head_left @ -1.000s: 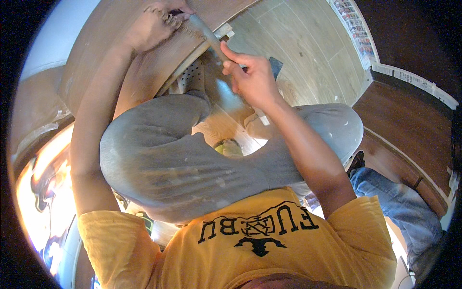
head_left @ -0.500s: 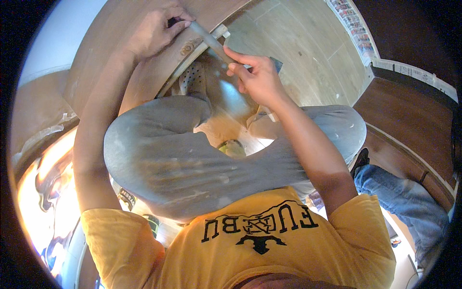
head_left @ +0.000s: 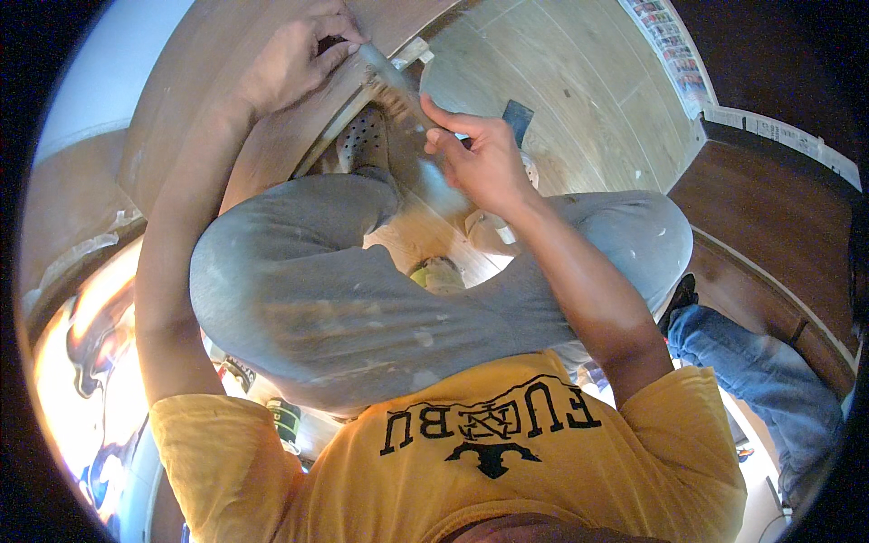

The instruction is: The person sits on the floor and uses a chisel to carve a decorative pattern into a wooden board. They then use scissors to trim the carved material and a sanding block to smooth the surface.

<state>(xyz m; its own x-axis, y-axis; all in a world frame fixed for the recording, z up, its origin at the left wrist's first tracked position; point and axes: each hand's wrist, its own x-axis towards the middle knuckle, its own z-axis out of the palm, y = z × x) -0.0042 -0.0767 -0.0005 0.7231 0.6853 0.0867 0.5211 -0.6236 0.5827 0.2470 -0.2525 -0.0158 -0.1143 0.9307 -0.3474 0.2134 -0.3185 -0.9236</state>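
A long, flat, greyish strip [head_left: 380, 63] stretches at a slant between my two hands; its material is hard to tell. My left hand [head_left: 303, 59], farther off, pinches its far end between thumb and fingertips beside a brown wooden panel [head_left: 199, 100]. Closer to me, my right hand [head_left: 484, 158] is closed round the near end, thumb laid along it. The strip passes over the pale edge [head_left: 330, 131] of the panel. Just beyond my right hand shows a dark, flat, rectangular piece [head_left: 518, 118], its lower part hidden by the hand.
Light wood-look flooring [head_left: 579, 100] spreads ahead, bordered by printed paper strips [head_left: 674, 54] and brown panels [head_left: 769, 208]. My bent legs [head_left: 317, 271] and a perforated shoe [head_left: 362, 140] sit below. Cans [head_left: 285, 421] stand at left. Another person's jeans-clad leg [head_left: 751, 371] is at right.
My right hand has shifted slightly left and down, still holding the strip. More of the dark flat piece behind it now shows. My left hand stays nearly in place.
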